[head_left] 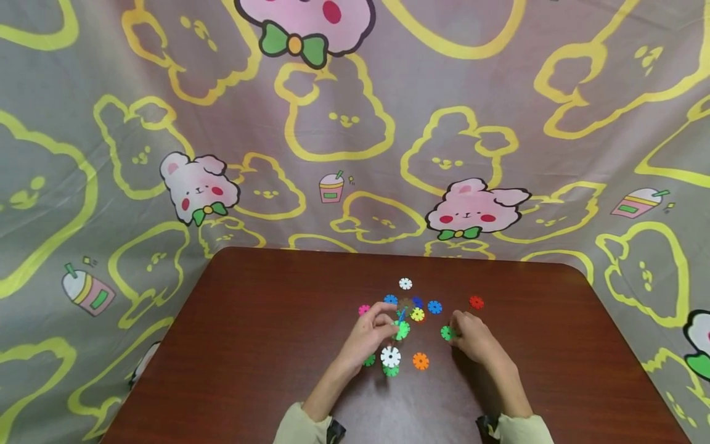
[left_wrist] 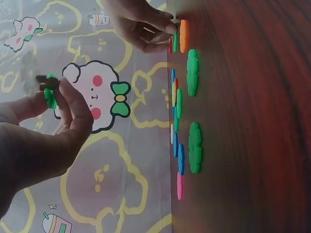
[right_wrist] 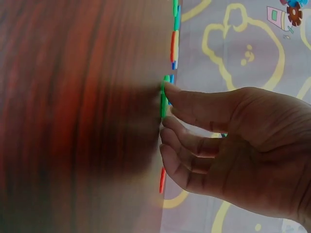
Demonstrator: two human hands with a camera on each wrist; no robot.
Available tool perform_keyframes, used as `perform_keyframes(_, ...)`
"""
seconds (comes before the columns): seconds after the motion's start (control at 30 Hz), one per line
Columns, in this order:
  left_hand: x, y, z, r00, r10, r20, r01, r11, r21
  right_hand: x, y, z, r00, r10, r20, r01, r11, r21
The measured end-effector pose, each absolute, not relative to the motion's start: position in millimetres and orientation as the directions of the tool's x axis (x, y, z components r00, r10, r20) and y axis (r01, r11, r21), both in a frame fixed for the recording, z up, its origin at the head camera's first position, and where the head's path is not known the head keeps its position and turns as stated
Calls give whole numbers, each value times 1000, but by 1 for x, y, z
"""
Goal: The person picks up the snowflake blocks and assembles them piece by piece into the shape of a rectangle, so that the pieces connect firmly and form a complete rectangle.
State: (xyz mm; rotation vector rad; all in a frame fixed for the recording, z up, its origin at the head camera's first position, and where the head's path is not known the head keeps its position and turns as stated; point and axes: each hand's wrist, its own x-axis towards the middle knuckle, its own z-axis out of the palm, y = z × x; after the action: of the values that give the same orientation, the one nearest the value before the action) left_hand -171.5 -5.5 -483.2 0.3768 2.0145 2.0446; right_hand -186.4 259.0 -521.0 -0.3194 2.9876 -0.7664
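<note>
Left hand (head_left: 366, 338) up — fingers pinching joined discs (head_left: 403, 330) at its three o'clock, above desk (head_left: 277, 302); right hand (head_left: 473, 336) down — fingers pinching green disc (head_left: 446, 333) at its nine.

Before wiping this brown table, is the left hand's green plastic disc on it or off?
Off: in left wrist view, the left hand holds the green disc above the table.

Wide room offered at left on the worktop (head_left: 249, 345), gap between left hand (head_left: 366, 336) and right hand (head_left: 471, 336) narrowed by green disc (head_left: 446, 333), near end obstructed by orange disc (head_left: 421, 361), far edge walled off by cloth (head_left: 471, 80).
</note>
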Motion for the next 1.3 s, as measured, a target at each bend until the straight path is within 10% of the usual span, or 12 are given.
perform_keyframes(0.47,-173,-9,-484,-902,428,-48,-79,-55,995,-187,253,-520,-975,-223,10,-188,798,-572)
perform_keyframes(0.8,-173,-11,-480,-890,457,-6,29,68,997,-182,247,-499,-974,-208,86,-170,427,-888)
perform_keyframes(1.3,-176,-12,-483,-902,428,54,123,134,983,-170,234,-475,-974,-166,156,-188,200,-962)
